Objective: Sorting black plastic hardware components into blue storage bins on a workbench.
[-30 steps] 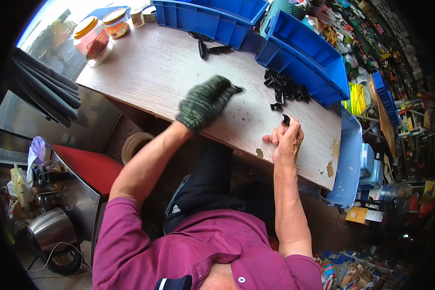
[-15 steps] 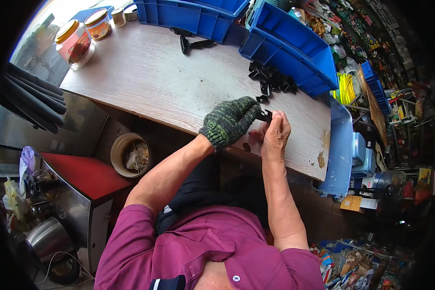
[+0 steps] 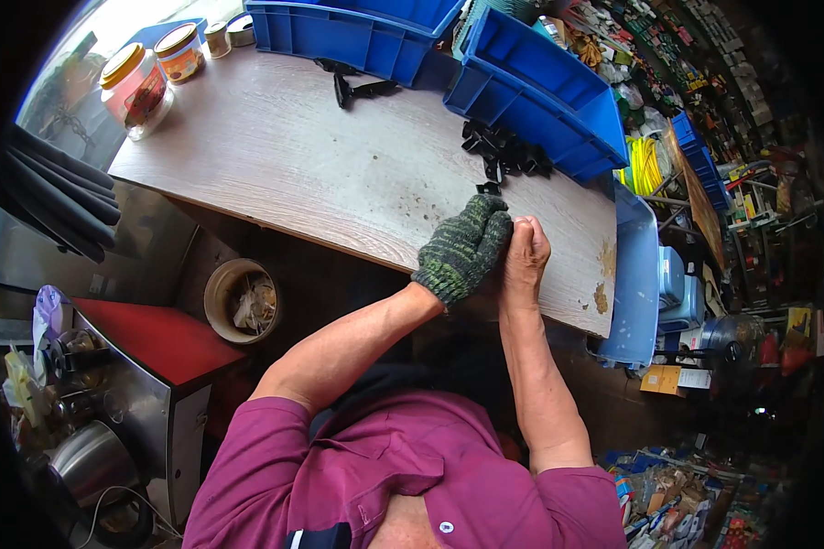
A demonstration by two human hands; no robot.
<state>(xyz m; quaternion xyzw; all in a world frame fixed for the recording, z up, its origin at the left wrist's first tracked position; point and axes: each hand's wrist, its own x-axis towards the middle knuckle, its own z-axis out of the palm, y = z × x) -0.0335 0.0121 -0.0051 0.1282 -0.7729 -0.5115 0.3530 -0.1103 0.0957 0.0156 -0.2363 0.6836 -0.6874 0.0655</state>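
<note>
My left hand (image 3: 467,247), in a dark green knit glove, is closed near the table's front edge. Pressed close against it, my bare right hand (image 3: 525,259) has its fingers curled in a pinch. The small black part seen between both hands a moment ago is now hidden by the fingers and glove. Just beyond the glove's fingertips lies a loose black part (image 3: 488,188). Behind that, a pile of similar black parts (image 3: 508,152) rests against a blue crate. More black pieces (image 3: 357,84) lie farther back on the pale wood-grain table (image 3: 311,156).
Two blue plastic crates (image 3: 538,101) (image 3: 339,41) line the table's back edge. Jars (image 3: 135,87) stand at the far left corner. Below the front edge is a bucket with scraps (image 3: 212,306), beside a red-topped cabinet (image 3: 156,339). A pale blue bin (image 3: 638,274) flanks the right side.
My gloved left hand has moved right and turned, closing up to my right hand. The black part between them has gone out of sight. The whole view has shifted slightly.
</note>
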